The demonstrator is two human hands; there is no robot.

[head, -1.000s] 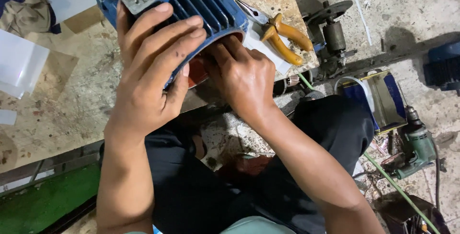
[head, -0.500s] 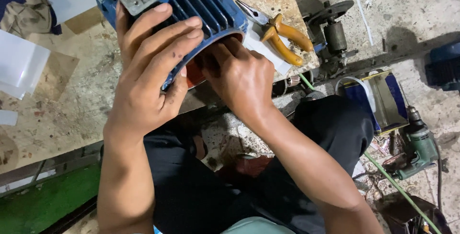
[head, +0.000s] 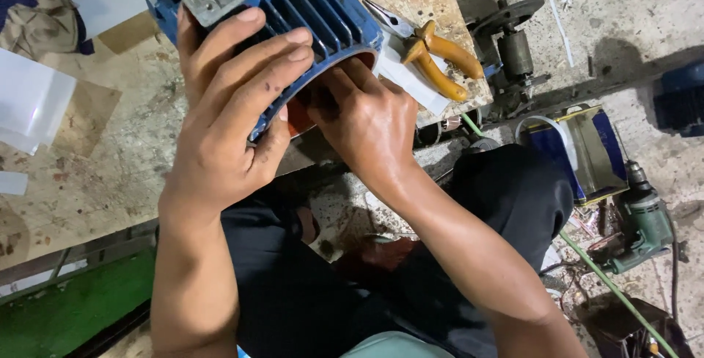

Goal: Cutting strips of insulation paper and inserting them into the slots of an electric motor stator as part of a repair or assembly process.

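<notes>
The left hand [head: 227, 130] was wrapped over the blue motor shell [head: 308, 6], its grip grasping the ribbed side with the fingers [head: 271, 50] spread across the ribs. The shell sat tilted at the near edge of the wooden surface [head: 95, 174], toward the far middle of the scene, with its round open end facing the person. The right hand [head: 370, 119] was at that open end, with its fingertips tucked inside the rim. I could not tell if its grip held anything in there. Just to the right of the shell, orange-handled pliers [head: 433, 53] lay on the surface. Down on the floor at the right were a green drill [head: 642, 218] and a blue tin can [head: 583, 149].
</notes>
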